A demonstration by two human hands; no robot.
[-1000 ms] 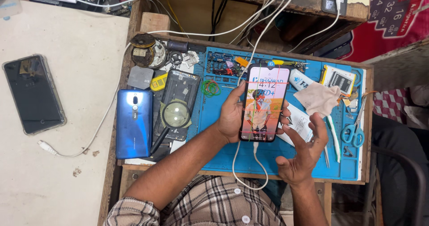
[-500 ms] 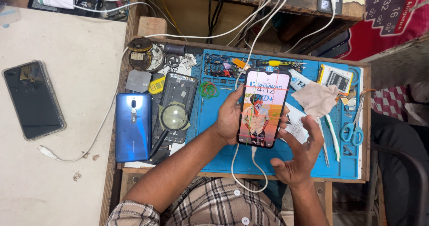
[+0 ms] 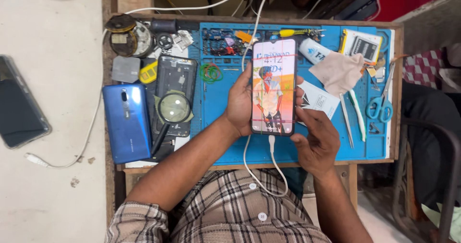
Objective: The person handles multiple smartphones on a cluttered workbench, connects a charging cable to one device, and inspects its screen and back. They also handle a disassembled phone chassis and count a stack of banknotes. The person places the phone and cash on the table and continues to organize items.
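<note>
two hands hold one lit smartphone [image 3: 273,87] upright above the blue work mat [image 3: 221,132]. left hand [image 3: 240,103] grips the phone's left edge, fingers curled behind the body, thumb along the side. right hand [image 3: 317,137] supports the lower right corner, fingers closed against the right edge. white charging cable [image 3: 273,164] is plugged into the phone's bottom port and loops toward the person's plaid shirt. blue phone [image 3: 127,123] lies face down at the mat's left, beside a magnifying glass [image 3: 174,107]. scissors [image 3: 380,103] and tweezers [image 3: 345,120] lie to the right.
</note>
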